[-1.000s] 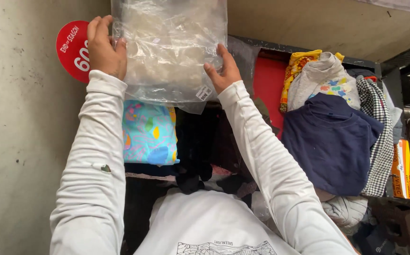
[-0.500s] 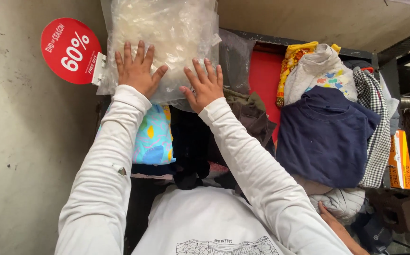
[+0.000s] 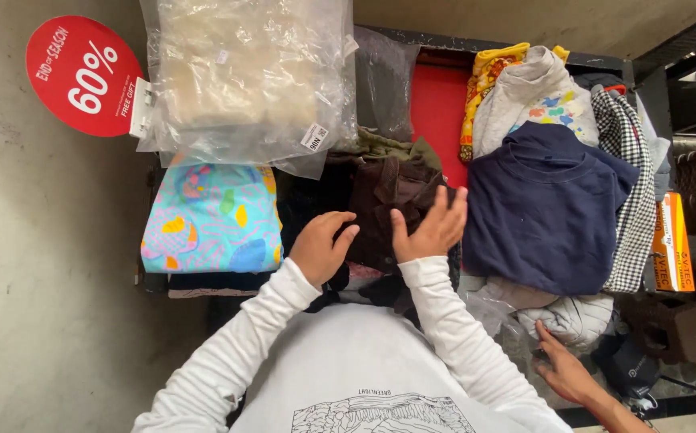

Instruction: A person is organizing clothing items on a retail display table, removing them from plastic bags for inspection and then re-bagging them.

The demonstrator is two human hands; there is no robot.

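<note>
My left hand (image 3: 321, 248) rests with curled fingers on a pile of dark clothes (image 3: 380, 200) in the middle of a bin of garments. My right hand (image 3: 430, 226) hovers beside it with fingers spread over the brown and black fabric. Neither hand grips anything. A clear plastic bag (image 3: 244, 76) with a pale folded item lies at the far end of the bin, above a turquoise patterned garment (image 3: 211, 220).
A navy sweatshirt (image 3: 544, 208) lies to the right on a checked cloth (image 3: 632, 184) and pale printed clothes (image 3: 524, 88). A round red sale sign (image 3: 83, 76) sticks out at the left. Another person's hand (image 3: 564, 369) reaches in at lower right. An orange box (image 3: 672, 240) sits at the right edge.
Both hands let go of the plastic bag, which now lies at the back of the bin, and drew back toward me onto the dark clothes.
</note>
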